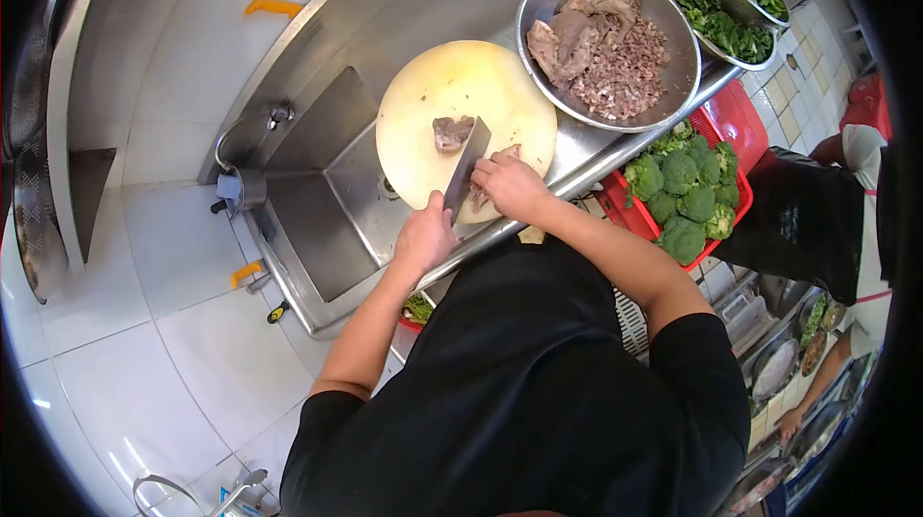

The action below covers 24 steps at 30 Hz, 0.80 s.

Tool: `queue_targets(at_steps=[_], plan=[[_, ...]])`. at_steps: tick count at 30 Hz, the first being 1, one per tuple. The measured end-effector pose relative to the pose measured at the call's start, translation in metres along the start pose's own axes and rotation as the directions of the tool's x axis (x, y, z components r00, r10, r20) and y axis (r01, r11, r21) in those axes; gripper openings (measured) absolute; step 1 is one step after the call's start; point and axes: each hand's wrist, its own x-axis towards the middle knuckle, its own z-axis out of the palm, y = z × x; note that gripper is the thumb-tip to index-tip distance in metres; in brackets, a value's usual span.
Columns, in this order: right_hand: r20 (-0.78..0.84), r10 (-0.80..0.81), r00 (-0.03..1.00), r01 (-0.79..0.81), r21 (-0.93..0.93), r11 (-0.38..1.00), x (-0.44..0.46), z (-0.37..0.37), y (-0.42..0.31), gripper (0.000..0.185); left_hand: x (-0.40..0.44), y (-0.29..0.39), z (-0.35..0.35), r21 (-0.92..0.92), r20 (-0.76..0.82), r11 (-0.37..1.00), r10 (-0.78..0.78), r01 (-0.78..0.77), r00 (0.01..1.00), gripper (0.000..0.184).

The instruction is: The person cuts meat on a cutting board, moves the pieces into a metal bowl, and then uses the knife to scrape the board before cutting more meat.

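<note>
On a round yellowish cutting board [413, 104], my left hand [423, 234] is wrapped round the handle of a cleaver [468, 163], its blade standing on the board. Just right of the blade, my right hand [510, 184] presses its curled fingers on a piece of meat [477, 196], which they partly cover. Another chunk of meat [452, 134] lies to the left of the blade. Behind the board at the right is a steel bowl [688, 65] with large meat pieces and chopped meat [625, 75].
A sink basin [322, 219] lies left of the board, with a faucet [227, 147]. Broccoli [681, 173] fills a red basket [641, 214] at the right. Bowls of leafy greens [721, 12] stand at the back right. Another person [817, 209] is at the far right.
</note>
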Motion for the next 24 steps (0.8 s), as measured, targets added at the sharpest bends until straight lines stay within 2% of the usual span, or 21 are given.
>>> queue_targets(at_steps=[2, 6, 9, 11, 13, 15, 18, 20, 23, 24], plan=[[-0.027, 0.004, 1.0, -0.004, -0.008, 1.0, -0.001, 0.005, 0.003, 0.019, -0.023, 0.001, -0.019, 0.007, -0.002, 0.999, 0.032, -0.032, 0.999, 0.023], [-0.039, 0.002, 0.999, -0.002, 0.014, 1.0, -0.005, 0.003, 0.003, 0.018, -0.055, -0.009, -0.029, 0.014, 0.147, 0.997, -0.074, 0.073, 0.986, 0.025], [0.018, 0.022, 1.0, -0.022, -0.014, 1.0, -0.007, 0.002, -0.002, 0.018, -0.028, -0.025, 0.032, -0.042, 0.017, 0.999, -0.031, 0.032, 0.999, 0.025], [0.018, 0.02, 1.0, -0.019, -0.018, 1.0, -0.004, 0.003, 0.0, 0.018, 0.002, -0.01, 0.034, -0.028, 0.0, 0.999, -0.028, 0.028, 1.0, 0.026], [-0.048, 0.059, 0.997, -0.052, 0.128, 0.99, -0.009, 0.009, 0.004, 0.016, 0.022, -0.008, 0.034, -0.051, -0.019, 0.998, 0.019, -0.02, 1.0, 0.026], [-0.15, 0.09, 0.985, -0.057, 0.211, 0.976, -0.011, 0.013, 0.007, 0.014, 0.024, -0.004, 0.015, -0.042, 0.003, 0.998, 0.042, -0.041, 0.999, 0.025], [-0.072, 0.17, 0.983, -0.15, 0.229, 0.962, -0.006, 0.003, 0.0, 0.011, -0.005, 0.0, -0.019, -0.006, 0.027, 0.998, 0.063, -0.063, 0.998, 0.024], [-0.068, 0.154, 0.986, -0.135, 0.228, 0.964, -0.005, 0.002, 0.001, 0.009, -0.031, -0.006, -0.028, -0.008, 0.074, 0.998, 0.055, -0.055, 0.996, 0.024], [-0.1, 0.116, 0.988, -0.093, 0.212, 0.973, -0.006, 0.008, 0.005, 0.008, -0.047, -0.009, -0.026, 0.032, 0.185, 0.998, -0.05, 0.045, 0.982, 0.025], [-0.114, 0.099, 0.989, -0.075, 0.203, 0.976, -0.007, 0.01, 0.007, 0.008, -0.038, -0.013, -0.011, -0.004, 0.146, 0.999, -0.033, 0.034, 0.989, 0.025]])
